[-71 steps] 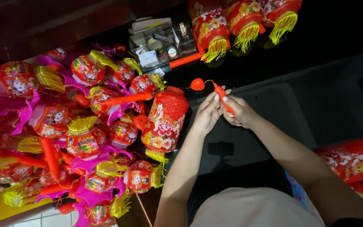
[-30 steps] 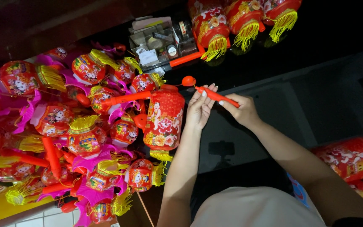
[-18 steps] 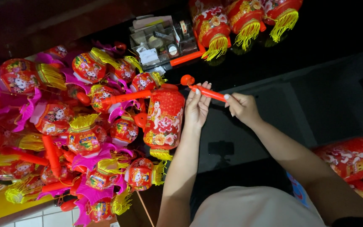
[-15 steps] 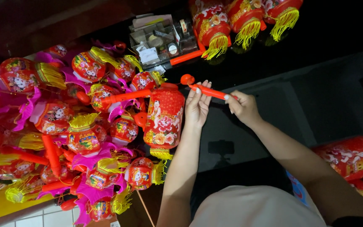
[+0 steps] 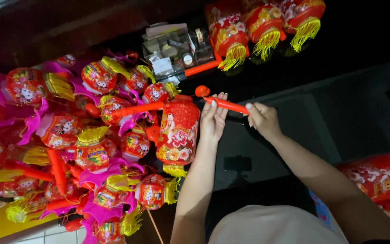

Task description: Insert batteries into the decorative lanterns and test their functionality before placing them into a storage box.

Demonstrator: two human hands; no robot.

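My right hand (image 5: 262,118) grips the near end of a thin red stick (image 5: 226,105) with a round red knob at its far tip. A red cylindrical lantern (image 5: 178,131) with flower prints and a yellow tassel sits just under that tip. My left hand (image 5: 213,119) lies against the lantern's right side. Its fingers are straight and together, the fingertips touch the stick, and the thumb is hidden. Both forearms reach up from the bottom of the view.
A large heap of small red and pink lanterns (image 5: 91,149) with yellow tassels and red sticks fills the left. Three more red lanterns (image 5: 267,25) lie at the top, beside a clear box of small parts (image 5: 172,49). Another red lantern (image 5: 375,174) lies at the right.
My right hand has slid away along the stick, which has tipped from steep to nearly level. My left hand has left the stick's end and settled against the lantern.
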